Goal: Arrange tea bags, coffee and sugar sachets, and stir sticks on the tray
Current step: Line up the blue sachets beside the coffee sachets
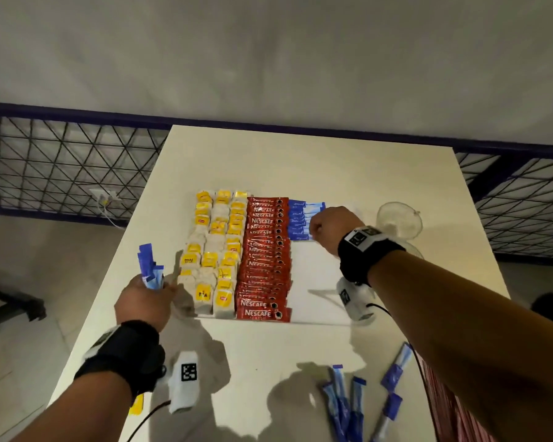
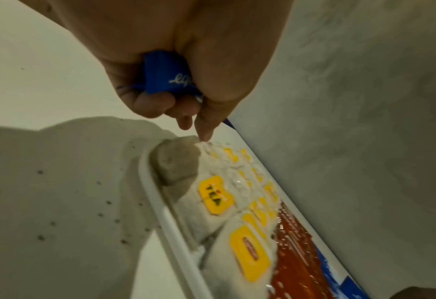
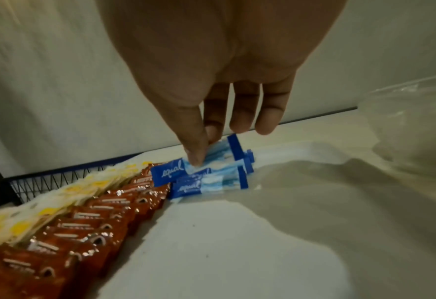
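blue sugar sachets (image 1: 348,406) lie loose on the table's (image 1: 268,362) near edge, we judge as the stock not yet sorted, with one yellow tag (image 1: 137,405) at the near left. next out, our left hand (image 1: 142,303) stands just beside the tray's (image 2: 157,206) left rim with its fingers curled round a bunch of sachets (image 1: 150,266), held upright, probably so the right hand can draw from it. on the tray the tea bags (image 1: 216,250) fill the left columns, the red coffee sachets (image 1: 265,260) overlap in a column at the middle, and the blue row (image 1: 300,220) is begun only at the far right, so the space nearer us is likely kept for the rest. farthest, our right hand (image 1: 328,229) reaches to that row; a clear plastic cup (image 1: 399,221) lies beyond it. the head view shows only the hand's back there, while the right wrist view shows thumb and forefinger pinching one sachet (image 3: 199,163) onto the stack (image 3: 211,182), other fingers relaxed. the left wrist view alone shows the tray's raised rim and the "tea" tags close; it seems the sachet is touching the stack, though blur leaves that unsure. we see no stir sticks.
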